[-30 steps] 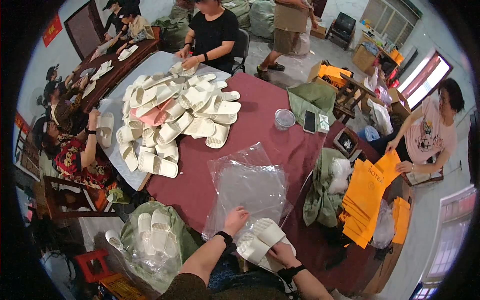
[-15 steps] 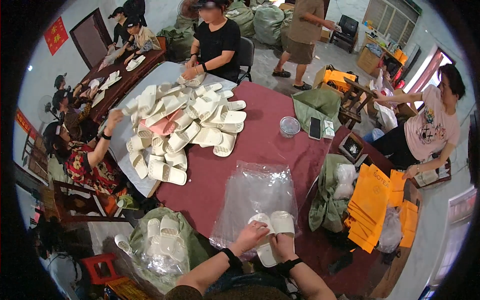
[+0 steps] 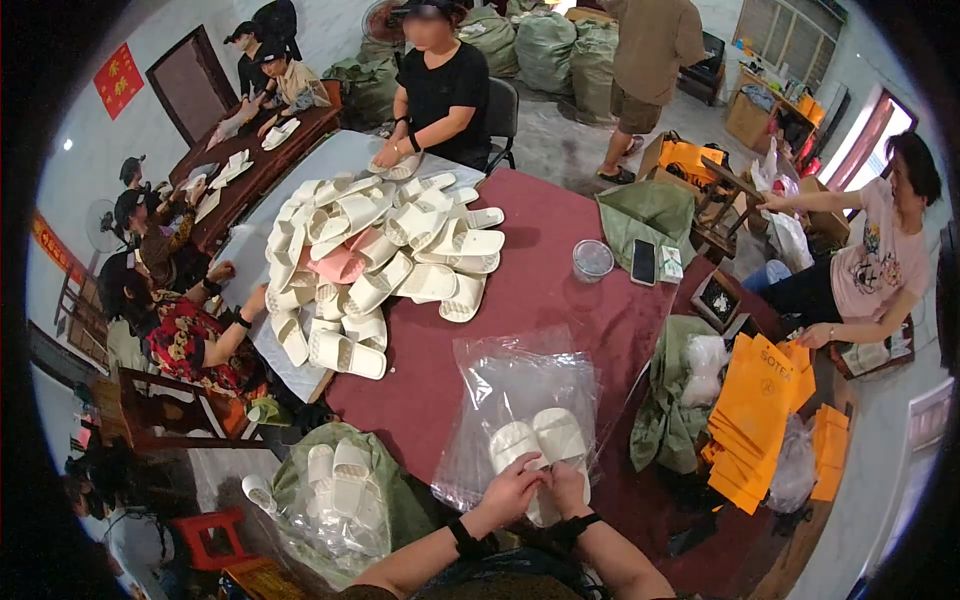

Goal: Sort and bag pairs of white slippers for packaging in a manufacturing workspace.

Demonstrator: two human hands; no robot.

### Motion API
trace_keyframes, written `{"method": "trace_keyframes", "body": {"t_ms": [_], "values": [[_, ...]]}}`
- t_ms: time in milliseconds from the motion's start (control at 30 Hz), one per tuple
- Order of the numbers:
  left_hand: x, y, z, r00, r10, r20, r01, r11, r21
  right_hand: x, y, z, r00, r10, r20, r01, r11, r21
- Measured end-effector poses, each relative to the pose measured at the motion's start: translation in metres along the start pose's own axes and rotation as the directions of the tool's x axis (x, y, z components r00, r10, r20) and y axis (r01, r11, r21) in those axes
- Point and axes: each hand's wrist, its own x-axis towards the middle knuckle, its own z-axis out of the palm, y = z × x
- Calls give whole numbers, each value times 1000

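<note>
A pair of white slippers lies before me, the left slipper and the right slipper side by side. Their toe ends rest over clear plastic bags; I cannot tell whether they are inside one. My left hand is closed at the lower part of the pair, its fingers bunched against my right hand. Curled over the heel end of the right slipper is my right hand. What the left fingertips pinch is hidden.
A heap of white slippers with a pink one covers the far left of the red-topped table. A plastic tub and a phone lie right. Orange bags stand beside me. Co-workers sit around; a sack stands lower left.
My left hand has shifted from the left slipper's strap toward my right hand. The slippers have slid a little away from me over the plastic. The co-worker's hand at the left has lowered.
</note>
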Motion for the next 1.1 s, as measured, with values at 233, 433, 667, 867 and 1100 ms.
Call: {"method": "trace_keyframes", "body": {"t_ms": [233, 433, 667, 867, 1100], "values": [[0, 4, -10, 995, 82, -47, -59, 928, 368, -1, -43, -26, 983, -152, -105, 153, 988, 4], [-5, 9, 0, 987, 155, 45, -160, 902, 402, 6, -10, 23, 991, -69, -115, 89, 979, 182], [-29, 4, 15, 970, 101, 219, -45, 968, -246, 37, -55, -16, 965, 252, -73, -231, 949, 214], [-32, -18, -5, 974, 87, 208, -80, 996, -41, 40, -34, 32, 966, 13, -260, 62, 959, 277], [-43, -80, -18, 793, -502, -344, 489, 862, -132, -35, -17, 22, 830, -394, 396, 419, 907, 25]]}}
